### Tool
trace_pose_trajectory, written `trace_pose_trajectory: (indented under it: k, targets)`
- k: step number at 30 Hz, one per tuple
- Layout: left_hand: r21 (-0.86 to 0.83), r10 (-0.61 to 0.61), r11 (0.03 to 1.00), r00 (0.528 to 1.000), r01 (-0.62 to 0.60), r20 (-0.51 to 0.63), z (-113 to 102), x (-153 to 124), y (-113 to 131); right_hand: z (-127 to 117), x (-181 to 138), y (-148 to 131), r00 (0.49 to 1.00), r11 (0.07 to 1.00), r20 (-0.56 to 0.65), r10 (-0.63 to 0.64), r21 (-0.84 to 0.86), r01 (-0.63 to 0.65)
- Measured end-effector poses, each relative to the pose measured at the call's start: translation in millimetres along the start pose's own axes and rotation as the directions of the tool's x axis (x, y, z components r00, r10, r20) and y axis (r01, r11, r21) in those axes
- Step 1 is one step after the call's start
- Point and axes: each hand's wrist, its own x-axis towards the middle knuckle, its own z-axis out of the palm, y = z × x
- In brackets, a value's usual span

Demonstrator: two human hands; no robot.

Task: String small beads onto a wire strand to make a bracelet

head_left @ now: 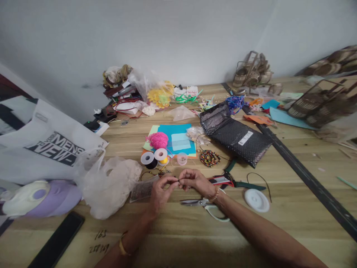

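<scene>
My left hand [164, 190] and my right hand [195, 181] meet over the table, thumbs and fingertips pinched together. Between them is something small and dark, too small to name. Just below my right hand lies a pair of scissors [205, 204] with pale handles. A small clear bag of dark bits [142, 189] rests beside my left hand. Beyond the hands stand a spool of black thread [149, 160], a spool of yellow thread [161, 156] and a small clear roll [182, 159]. A coil of multicoloured beads [210, 158] lies past my right hand.
A pink yarn ball [157, 140] sits on blue paper [178, 131]. To the right are a black bubble mailer [237, 136], a white round lid [257, 200] and a long black strip [306, 178]. On the left lie a plastic bag [111, 186] and a phone [57, 240].
</scene>
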Motion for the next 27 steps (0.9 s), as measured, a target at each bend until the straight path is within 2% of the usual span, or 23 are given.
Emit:
trace_pose_trajectory:
  k: [7, 27]
  targets:
    - [0.022, 0.106, 0.994, 0.994, -0.105, -0.011, -1.1, 1.0, -4.1, -0.8, 0.7, 1.7, 1.000, 1.000, 0.018, -0.012, 0.007, 0.012]
    - [0.176, 0.206, 0.964, 0.978, -0.199, -0.025, 0.0, 1.0, 1.2, -2.0, 1.4, 5.8, 1.000, 0.999, 0.008, 0.015, 0.028, -0.015]
